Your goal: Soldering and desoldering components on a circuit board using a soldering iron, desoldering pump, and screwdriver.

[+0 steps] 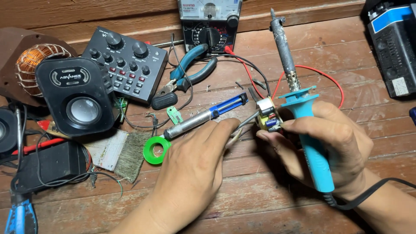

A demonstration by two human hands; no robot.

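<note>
My right hand (329,143) grips a soldering iron (313,147) by its teal handle, its grey metal tip pointing away toward the back. The same hand's fingertips pinch a small circuit board (268,116) with tiny components. My left hand (195,169) rests on the wooden table and holds thin metal tweezers (243,125) whose points reach the board's left edge. A blue and silver desoldering pump (208,115) with a green ring end (155,150) lies just beyond my left hand.
On the wooden table (260,203) are a black speaker (78,97), a black audio mixer with knobs (125,65), an analog multimeter (210,24) with red and black leads, teal-handled pliers (190,71), a wire brush (130,156), a copper coil (32,58) and a black box (392,43).
</note>
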